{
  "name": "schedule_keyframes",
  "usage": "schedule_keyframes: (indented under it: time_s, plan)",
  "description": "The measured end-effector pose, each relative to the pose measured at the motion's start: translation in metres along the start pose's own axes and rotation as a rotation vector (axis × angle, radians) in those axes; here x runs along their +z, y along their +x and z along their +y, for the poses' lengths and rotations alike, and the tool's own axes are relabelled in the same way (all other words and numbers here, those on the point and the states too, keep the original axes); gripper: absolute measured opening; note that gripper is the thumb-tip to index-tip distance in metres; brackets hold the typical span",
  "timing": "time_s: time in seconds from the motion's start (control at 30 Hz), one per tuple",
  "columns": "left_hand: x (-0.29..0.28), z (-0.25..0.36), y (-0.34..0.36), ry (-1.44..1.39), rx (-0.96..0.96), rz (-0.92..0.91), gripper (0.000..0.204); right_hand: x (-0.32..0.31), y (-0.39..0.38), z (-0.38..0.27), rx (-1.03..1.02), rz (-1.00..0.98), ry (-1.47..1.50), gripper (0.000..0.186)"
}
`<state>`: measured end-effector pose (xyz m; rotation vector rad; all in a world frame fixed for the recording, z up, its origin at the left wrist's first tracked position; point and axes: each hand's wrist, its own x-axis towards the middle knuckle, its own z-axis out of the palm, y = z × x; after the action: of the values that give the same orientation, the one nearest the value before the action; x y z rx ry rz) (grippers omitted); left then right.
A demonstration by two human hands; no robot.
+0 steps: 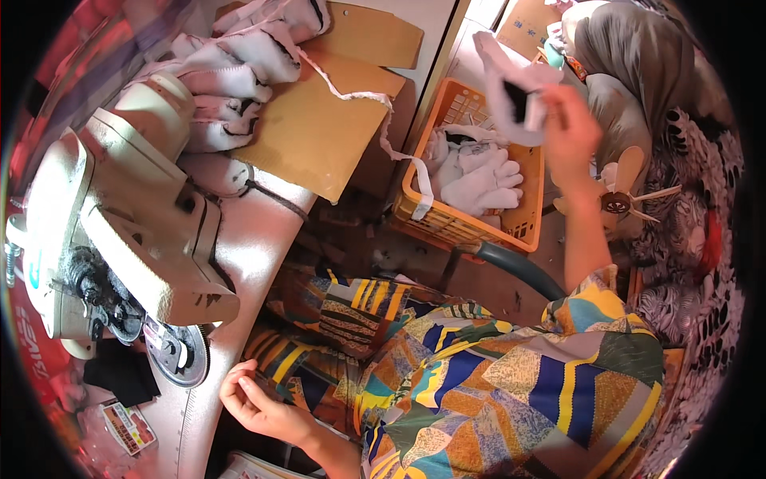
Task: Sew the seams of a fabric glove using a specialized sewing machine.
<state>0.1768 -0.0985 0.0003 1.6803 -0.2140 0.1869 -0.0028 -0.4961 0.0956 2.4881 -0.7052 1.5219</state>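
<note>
My right hand [568, 132] is raised over the far end of an orange plastic basket [520, 230], its fingers closed on a white fabric piece [499, 80] with a black patch. Motion blurs that piece, so its exact shape is hard to read. White fabric gloves [483, 185] lie heaped in the basket below. At the lower left, my left hand [259, 403] rests palm up by the front edge of the sewing table [259, 239], fingers loosely curled and holding nothing. Nearest to it is the round metal disc [179, 355] of a beige sewing machine [148, 231].
More white, dark-edged fabric pieces [239, 64] are piled beside brown cardboard [327, 120] on the table's far side. A white strip [389, 140] trails from there to the basket rim. At right are a small fan [616, 203], grey sacks [638, 48] and patterned fabric [686, 263].
</note>
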Motion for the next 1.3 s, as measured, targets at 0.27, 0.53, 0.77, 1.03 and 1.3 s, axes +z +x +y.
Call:
schedule_keyframes:
  time_s: [0.27, 0.53, 0.77, 1.03, 1.3]
  plan:
    - [-0.004, -0.001, -0.012, 0.063, -0.057, -0.078, 0.005, 0.073, -0.05, -0.014, 0.112, -0.535, 0.203, 0.016]
    - [0.0, 0.003, -0.023, 0.164, 0.006, -0.236, 0.003, 0.184, 0.121, -0.11, -0.299, -0.204, 0.604, 0.014]
    - [-0.012, 0.01, -0.049, 0.279, -0.007, -0.17, 0.008, 0.304, 0.213, -0.126, 0.008, -0.708, -0.031, 0.029]
    - [-0.01, 0.012, -0.041, 0.281, -0.035, -0.205, 0.011, 0.3, 0.211, -0.106, -0.083, -1.005, -0.291, 0.041]
    - [-0.004, 0.019, -0.04, 0.29, 0.017, -0.234, 0.015, 0.331, 0.256, -0.03, 0.176, -0.788, 1.184, 0.028]
